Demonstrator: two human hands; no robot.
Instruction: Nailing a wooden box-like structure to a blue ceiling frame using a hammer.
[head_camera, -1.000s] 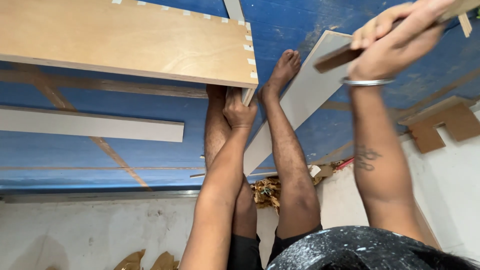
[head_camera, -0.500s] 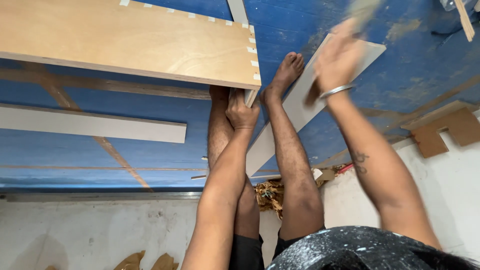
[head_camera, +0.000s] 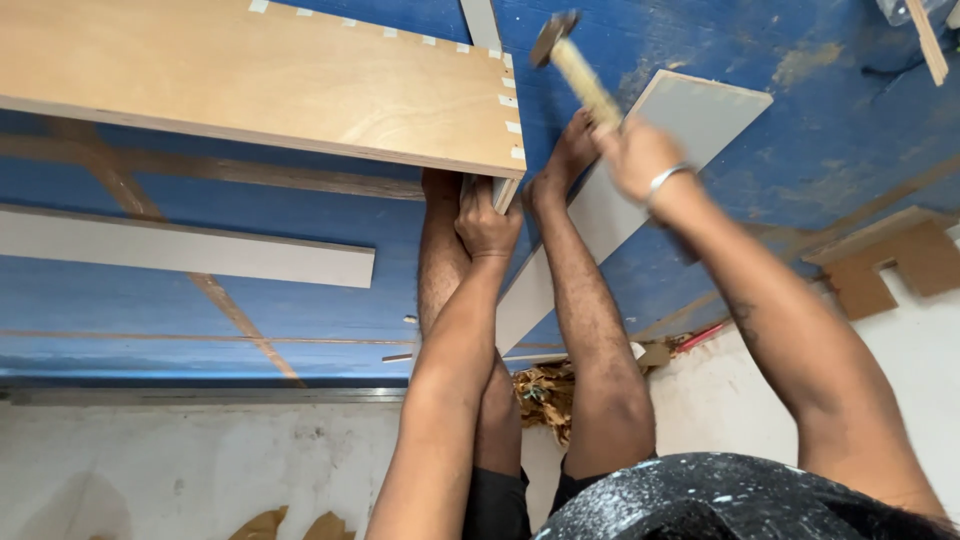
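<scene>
Left hand (head_camera: 487, 222) clamps the plywood box (head_camera: 300, 85) corner at 12 o'clock to steady it while the right hand (head_camera: 632, 155) grips a hammer (head_camera: 572, 55) raised, probably blurred mid-swing

No packages, labels, signs or screens show near either hand.
</scene>
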